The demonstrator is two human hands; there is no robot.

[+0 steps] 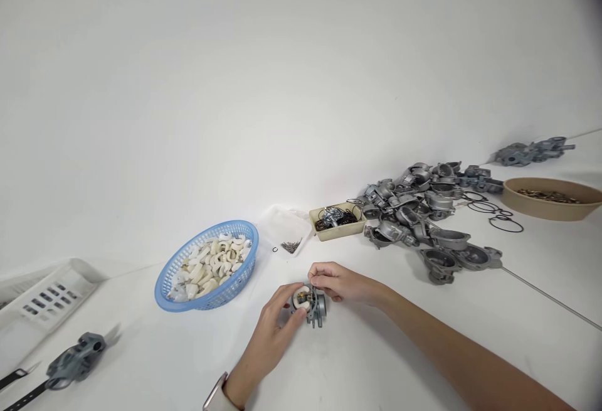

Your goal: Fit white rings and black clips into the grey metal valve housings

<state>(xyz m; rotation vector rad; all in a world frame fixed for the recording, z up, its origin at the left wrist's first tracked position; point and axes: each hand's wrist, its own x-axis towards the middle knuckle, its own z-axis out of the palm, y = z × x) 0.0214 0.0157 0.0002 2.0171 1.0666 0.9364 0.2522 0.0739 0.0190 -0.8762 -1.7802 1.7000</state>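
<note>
Left fingers [286, 293] clasp the metal housing [322, 306]; right fingers [328, 269], pinched narrow, at its edge.

One camera is sitting on the person's head and looking forward and down across the desk [367, 361]. It is facing the desk's far edge [136, 270], which is rising from left to right through the view, while the white wall [282, 72] behind that edge is filling most of the upper half. The lens is taking in a wide span from above, rather than a close-up: the left hand [275, 323] and right hand [343, 282] are appearing small, below centre, and the desk's surface is running down to the frame's bottom.
</note>
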